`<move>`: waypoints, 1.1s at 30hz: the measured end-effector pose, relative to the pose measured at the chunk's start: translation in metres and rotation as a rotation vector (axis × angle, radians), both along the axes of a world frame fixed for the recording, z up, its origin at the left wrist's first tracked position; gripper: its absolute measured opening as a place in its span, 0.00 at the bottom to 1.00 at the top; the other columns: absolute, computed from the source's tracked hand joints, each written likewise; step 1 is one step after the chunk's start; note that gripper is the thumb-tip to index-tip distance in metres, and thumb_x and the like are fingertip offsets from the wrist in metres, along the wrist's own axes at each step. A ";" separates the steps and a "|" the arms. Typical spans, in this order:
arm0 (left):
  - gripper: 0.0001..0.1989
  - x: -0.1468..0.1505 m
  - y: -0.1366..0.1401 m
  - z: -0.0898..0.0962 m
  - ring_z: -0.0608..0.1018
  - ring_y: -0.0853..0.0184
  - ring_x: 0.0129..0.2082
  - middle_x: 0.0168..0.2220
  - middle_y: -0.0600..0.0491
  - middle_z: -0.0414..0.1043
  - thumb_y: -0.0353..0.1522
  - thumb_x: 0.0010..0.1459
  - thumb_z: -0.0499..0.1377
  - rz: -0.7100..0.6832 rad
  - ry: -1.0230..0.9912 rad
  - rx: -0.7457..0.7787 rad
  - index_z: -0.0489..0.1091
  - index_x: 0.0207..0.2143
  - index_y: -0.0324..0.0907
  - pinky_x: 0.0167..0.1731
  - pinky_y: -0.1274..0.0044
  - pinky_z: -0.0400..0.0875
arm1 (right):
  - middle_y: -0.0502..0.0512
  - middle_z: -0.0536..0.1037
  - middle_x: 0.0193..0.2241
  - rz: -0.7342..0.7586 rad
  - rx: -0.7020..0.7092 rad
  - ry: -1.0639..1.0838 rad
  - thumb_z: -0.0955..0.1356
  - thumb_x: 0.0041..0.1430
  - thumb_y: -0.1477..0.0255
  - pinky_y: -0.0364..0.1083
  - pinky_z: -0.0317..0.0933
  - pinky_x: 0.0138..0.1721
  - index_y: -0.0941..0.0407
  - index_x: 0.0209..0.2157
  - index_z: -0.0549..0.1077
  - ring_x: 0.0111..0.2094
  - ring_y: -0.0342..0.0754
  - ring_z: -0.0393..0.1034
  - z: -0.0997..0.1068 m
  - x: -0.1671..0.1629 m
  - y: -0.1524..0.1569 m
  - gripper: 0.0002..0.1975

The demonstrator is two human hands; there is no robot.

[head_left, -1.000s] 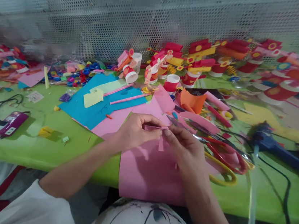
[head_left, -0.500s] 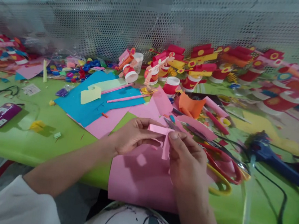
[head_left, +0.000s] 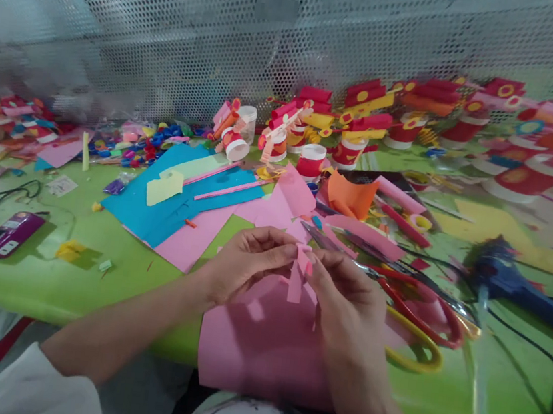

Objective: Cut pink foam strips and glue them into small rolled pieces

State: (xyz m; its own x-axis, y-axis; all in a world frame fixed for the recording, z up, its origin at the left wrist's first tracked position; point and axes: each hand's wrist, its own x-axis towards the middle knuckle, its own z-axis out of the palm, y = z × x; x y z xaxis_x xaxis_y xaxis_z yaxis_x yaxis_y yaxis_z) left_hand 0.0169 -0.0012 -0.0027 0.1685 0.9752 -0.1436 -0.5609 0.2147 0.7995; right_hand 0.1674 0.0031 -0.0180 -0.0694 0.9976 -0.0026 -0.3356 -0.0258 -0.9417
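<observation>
Between my two hands is a narrow pink paper strip (head_left: 296, 283), folded at the top, with one end hanging down. My left hand (head_left: 249, 264) pinches it from the left, thumb against the fold. From the right, my right hand (head_left: 345, 303) grips the same strip between thumb and fingers. Below them a large pink sheet (head_left: 259, 346) lies over the table's front edge. Just right of my right hand are scissors with red handles (head_left: 425, 306) and scissors with yellow handles (head_left: 422, 352), their blades partly hidden among paper scraps.
A blue glue gun (head_left: 519, 284) with a clear glue stick lies on the right. Blue paper (head_left: 158, 186) covers the table left of centre, and a purple power strip (head_left: 8, 234) sits far left. Red paper cups (head_left: 311, 162) with paper models line the back near a perforated metal panel (head_left: 177, 33).
My hands have drawn closer together around the strip. Its upper part, earlier stretched out sideways to the left, is now bunched between my fingertips. The camera view has shifted slightly.
</observation>
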 end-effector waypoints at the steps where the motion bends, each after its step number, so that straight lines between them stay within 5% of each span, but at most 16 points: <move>1: 0.10 0.001 0.000 -0.001 0.79 0.72 0.30 0.30 0.53 0.80 0.34 0.51 0.75 0.009 0.008 0.008 0.81 0.33 0.39 0.37 0.78 0.76 | 0.48 0.79 0.25 -0.004 0.000 -0.010 0.80 0.51 0.66 0.41 0.65 0.29 0.52 0.29 0.81 0.25 0.41 0.69 0.002 0.000 0.000 0.08; 8: 0.11 0.001 -0.001 -0.006 0.78 0.72 0.33 0.33 0.52 0.79 0.37 0.57 0.72 0.039 0.176 0.110 0.81 0.39 0.41 0.38 0.78 0.73 | 0.48 0.81 0.26 -0.081 0.063 -0.130 0.78 0.47 0.72 0.41 0.67 0.29 0.53 0.31 0.82 0.27 0.42 0.72 0.003 0.001 -0.002 0.07; 17: 0.11 0.003 -0.009 0.001 0.74 0.70 0.31 0.32 0.53 0.74 0.39 0.65 0.63 0.165 0.556 0.267 0.76 0.38 0.40 0.33 0.78 0.69 | 0.49 0.80 0.26 -0.064 0.044 -0.232 0.78 0.49 0.69 0.44 0.69 0.32 0.53 0.32 0.81 0.28 0.46 0.74 0.003 0.002 -0.003 0.07; 27: 0.12 0.004 -0.008 -0.001 0.73 0.72 0.26 0.30 0.54 0.73 0.41 0.68 0.59 0.195 0.580 0.242 0.70 0.36 0.41 0.28 0.78 0.69 | 0.51 0.83 0.36 0.076 0.077 -0.157 0.81 0.49 0.67 0.47 0.72 0.42 0.50 0.43 0.82 0.38 0.49 0.78 -0.004 0.000 -0.004 0.17; 33: 0.11 0.003 -0.014 -0.001 0.78 0.69 0.34 0.38 0.51 0.78 0.40 0.69 0.58 0.233 0.753 0.345 0.73 0.42 0.42 0.34 0.79 0.71 | 0.52 0.82 0.28 -0.016 0.082 -0.271 0.77 0.56 0.60 0.46 0.71 0.33 0.51 0.34 0.84 0.30 0.48 0.75 0.007 0.000 -0.005 0.10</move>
